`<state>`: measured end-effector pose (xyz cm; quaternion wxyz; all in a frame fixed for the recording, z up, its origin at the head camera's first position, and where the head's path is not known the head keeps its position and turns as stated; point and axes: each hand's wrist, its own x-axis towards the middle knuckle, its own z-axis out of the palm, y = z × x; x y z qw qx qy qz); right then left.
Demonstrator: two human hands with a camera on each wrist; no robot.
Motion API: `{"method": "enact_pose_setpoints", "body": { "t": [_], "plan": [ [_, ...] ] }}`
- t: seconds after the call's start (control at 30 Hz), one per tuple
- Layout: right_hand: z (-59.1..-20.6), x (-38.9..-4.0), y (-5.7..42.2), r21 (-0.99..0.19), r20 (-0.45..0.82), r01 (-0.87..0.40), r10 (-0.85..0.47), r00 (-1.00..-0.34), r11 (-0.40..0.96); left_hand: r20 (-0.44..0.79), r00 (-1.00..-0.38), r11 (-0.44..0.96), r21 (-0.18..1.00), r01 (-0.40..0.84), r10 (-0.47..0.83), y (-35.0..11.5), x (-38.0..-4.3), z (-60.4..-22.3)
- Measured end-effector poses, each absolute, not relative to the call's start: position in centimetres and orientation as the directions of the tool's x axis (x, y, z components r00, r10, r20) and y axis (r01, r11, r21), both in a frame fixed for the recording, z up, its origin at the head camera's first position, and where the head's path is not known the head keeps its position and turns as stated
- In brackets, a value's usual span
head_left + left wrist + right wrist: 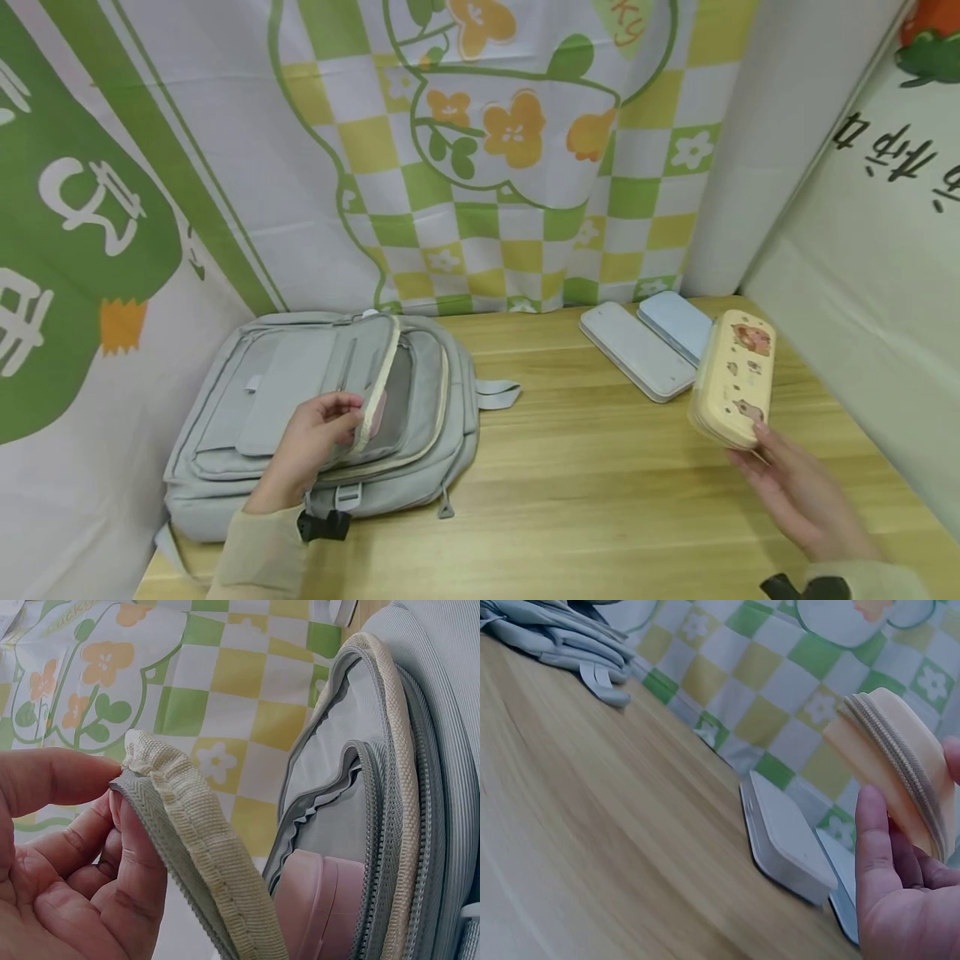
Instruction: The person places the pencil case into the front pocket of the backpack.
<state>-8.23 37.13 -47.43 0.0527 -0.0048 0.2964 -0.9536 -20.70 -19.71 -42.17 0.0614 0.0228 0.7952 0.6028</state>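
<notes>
While the pale-yellow, rounded pencil case (738, 375) was pinched in the right hand (806, 496) above the wooden table (570, 475), the left hand (313, 437) pinched the cream-trimmed flap (384, 367) of the grey fabric backpack (288, 379) (holding it high probably kept the pocket (399, 412) widest).

1. The counter (555, 475) is yellow-brown wood.
2. A big gray backpack (288, 387) lies on its left side.
3. A whitish case (637, 350) and blue case (672, 323) lie side by side, back right.
</notes>
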Motion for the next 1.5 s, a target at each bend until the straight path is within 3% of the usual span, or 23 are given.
{"method": "enact_pose_setpoints", "body": {
  "t": [0.13, 0.37, 0.57, 0.87, 1.3, 1.5],
  "plan": [
    [-46.2, -9.9, 35.4, -0.686, -0.043, 0.087, -0.079, -0.996, -0.722, -0.063, -0.993, 0.271, 0.962, -0.032, 0.104, -19.7, -20.8, -41.8],
    [-45.6, -12.1, 33.4, -0.897, -0.196, 0.175, 0.012, -0.980, -0.406, -0.052, -0.994, 0.268, 0.963, -0.025, 0.094, -19.8, -20.8, -41.7],
    [-45.8, -13.4, 32.0, -0.946, -0.199, 0.197, -0.020, -0.980, -0.258, -0.077, -0.993, 0.296, 0.954, -0.049, 0.084, -20.0, -20.6, -42.0],
    [-44.4, -15.6, 29.6, -0.961, -0.269, 0.259, -0.106, -0.957, 0.100, -0.055, -0.995, 0.299, 0.954, -0.029, 0.081, -20.4, -20.5, -41.5],
    [-43.2, -20.3, 23.7, -0.965, -0.216, 0.164, -0.265, -0.940, 0.205, -0.029, -0.997, 0.287, 0.958, -0.008, 0.068, -20.8, -20.6, -41.0],
    [-43.4, -23.1, 21.1, -0.968, -0.224, 0.176, -0.301, -0.927, 0.180, -0.027, -0.998, 0.298, 0.955, -0.009, 0.059, -20.7, -20.6, -40.9]
  ]
}}
